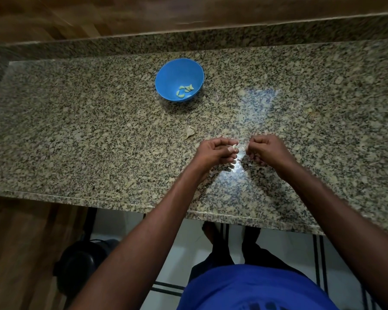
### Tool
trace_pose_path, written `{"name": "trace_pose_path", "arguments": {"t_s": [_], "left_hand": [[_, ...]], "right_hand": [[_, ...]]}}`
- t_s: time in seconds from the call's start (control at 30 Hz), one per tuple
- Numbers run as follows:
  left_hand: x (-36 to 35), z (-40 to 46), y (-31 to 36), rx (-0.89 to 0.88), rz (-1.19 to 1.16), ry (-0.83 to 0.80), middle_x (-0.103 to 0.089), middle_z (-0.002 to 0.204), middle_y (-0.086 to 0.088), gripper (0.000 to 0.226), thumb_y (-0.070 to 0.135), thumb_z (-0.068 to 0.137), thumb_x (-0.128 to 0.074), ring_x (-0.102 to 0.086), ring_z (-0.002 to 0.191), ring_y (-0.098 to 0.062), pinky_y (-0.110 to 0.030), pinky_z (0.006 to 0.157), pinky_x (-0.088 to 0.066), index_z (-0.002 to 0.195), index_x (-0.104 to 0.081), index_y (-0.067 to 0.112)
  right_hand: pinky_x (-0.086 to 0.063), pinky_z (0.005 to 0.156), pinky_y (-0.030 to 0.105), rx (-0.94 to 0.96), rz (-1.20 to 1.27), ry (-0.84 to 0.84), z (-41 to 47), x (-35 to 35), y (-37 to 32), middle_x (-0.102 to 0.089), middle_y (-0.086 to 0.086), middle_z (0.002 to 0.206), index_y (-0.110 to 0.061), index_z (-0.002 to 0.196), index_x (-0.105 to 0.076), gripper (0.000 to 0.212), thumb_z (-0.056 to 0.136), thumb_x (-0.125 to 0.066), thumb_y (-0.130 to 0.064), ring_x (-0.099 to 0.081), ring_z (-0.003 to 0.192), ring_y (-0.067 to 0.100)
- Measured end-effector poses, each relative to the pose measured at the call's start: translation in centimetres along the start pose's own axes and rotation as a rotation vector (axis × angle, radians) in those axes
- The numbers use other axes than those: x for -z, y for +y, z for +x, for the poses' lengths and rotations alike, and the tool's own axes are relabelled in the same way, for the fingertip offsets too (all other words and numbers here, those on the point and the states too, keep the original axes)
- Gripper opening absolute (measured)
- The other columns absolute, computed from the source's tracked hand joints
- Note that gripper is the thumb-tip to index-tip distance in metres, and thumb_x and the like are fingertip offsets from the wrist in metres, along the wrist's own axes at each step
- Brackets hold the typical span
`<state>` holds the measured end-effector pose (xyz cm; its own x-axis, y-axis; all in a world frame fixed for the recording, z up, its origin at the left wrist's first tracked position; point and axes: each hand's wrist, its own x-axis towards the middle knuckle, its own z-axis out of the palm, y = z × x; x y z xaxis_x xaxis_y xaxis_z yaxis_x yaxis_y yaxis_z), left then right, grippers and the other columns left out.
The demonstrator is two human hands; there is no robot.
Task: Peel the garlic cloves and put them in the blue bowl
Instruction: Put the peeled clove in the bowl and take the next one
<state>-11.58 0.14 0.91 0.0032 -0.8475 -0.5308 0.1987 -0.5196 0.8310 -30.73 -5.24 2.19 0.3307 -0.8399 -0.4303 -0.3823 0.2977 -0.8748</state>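
Blue bowl (179,79) sits far back on the granite surface (76,130), peeled cloves (185,91) inside. Loose garlic skin (190,131) lies nearer. Left hand (213,153), fingers curled, pinches a garlic clove (234,148); right hand (264,151) fingers pinch its skin, just beside.

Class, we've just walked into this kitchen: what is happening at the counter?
A person stands at a granite counter peeling garlic. The left hand pinches a clove, while the right hand pinches something pale beside it, apparently skin being pulled away. Several peeled cloves already lie in the blue bowl further back. A scrap of garlic skin lies on the counter between bowl and hands.
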Motion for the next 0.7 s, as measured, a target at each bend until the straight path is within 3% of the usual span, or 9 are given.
{"name": "trace_pose_path", "arguments": {"t_s": [0.13, 0.27, 0.43, 0.5, 0.6, 0.7], "left_hand": [[0.3, 1.1, 0.0, -0.092, 0.105, 0.137, -0.076, 0.092, -0.014, 0.014, -0.002, 0.096, -0.066, -0.07, 0.075, -0.017, -0.03, 0.074, -0.062, 0.103, -0.075, 0.007], [0.5, 3.9, 0.5, -0.192, 0.345, 0.361, -0.077, 0.097, -0.005, 0.011, 0.005, 0.094, -0.07, -0.074, 0.088, -0.019, -0.033, 0.077, -0.063, 0.1, -0.076, 0.012], [0.7, 6.0, 1.0, -0.212, 0.486, 0.501, -0.075, 0.107, -0.003, 0.015, 0.003, 0.097, -0.066, -0.072, 0.09, -0.013, -0.03, 0.074, -0.064, 0.101, -0.075, 0.014], [1.1, 6.0, 0.8, -0.24, 0.55, 0.53, -0.076, 0.108, -0.002, 0.016, 0.003, 0.098, -0.064, -0.072, 0.09, -0.012, -0.03, 0.075, -0.063, 0.103, -0.076, 0.013], [1.3, 5.2, -0.2, -0.295, 0.68, 0.483, -0.075, 0.11, -0.005, 0.017, 0.004, 0.099, -0.062, -0.071, 0.095, -0.015, -0.034, 0.082, -0.063, 0.109, -0.075, 0.01], [0.4, 4.1, -1.9, -0.405, 0.891, 0.386, -0.067, 0.112, -0.005, 0.018, 0.009, 0.1, -0.062, -0.061, 0.101, -0.014, -0.029, 0.087, -0.058, 0.113, -0.074, 0.009]], "right_hand": [[-0.037, 0.042, 0.019, -0.003, -0.035, 0.027, 0.4, -0.2, 0.4, -0.062, 0.005, 0.06, -0.003, 0.074, -0.068, 0.018, 0.091, -0.064, -0.004, -0.048, 0.044, 0.007], [-0.038, 0.044, 0.018, 0.001, -0.116, 0.084, 0.8, -0.9, 0.7, -0.064, 0.003, 0.062, -0.003, 0.074, -0.069, 0.017, 0.09, -0.065, -0.006, -0.051, 0.044, 0.004], [-0.055, 0.058, 0.034, -0.055, -0.28, 0.131, 1.5, -1.2, 1.9, -0.067, -0.006, 0.055, -0.015, 0.064, -0.068, 0.024, 0.087, -0.067, -0.016, -0.065, 0.055, 0.02], [-0.052, 0.059, 0.034, -0.042, -0.335, 0.135, 1.3, -1.2, 2.1, -0.063, -0.002, 0.055, -0.012, 0.062, -0.064, 0.027, 0.089, -0.065, -0.016, -0.063, 0.057, 0.028], [-0.031, 0.052, 0.023, -0.009, -0.457, 0.154, 1.2, -1.3, 2.2, -0.053, -0.005, 0.056, -0.015, 0.062, -0.056, 0.032, 0.094, -0.061, -0.018, -0.047, 0.054, 0.015], [-0.029, 0.054, 0.019, 0.006, -0.604, 0.163, 1.4, -1.4, 2.6, -0.06, -0.008, 0.063, -0.018, 0.074, -0.064, 0.019, 0.092, -0.067, -0.022, -0.052, 0.057, 0.006]]}}
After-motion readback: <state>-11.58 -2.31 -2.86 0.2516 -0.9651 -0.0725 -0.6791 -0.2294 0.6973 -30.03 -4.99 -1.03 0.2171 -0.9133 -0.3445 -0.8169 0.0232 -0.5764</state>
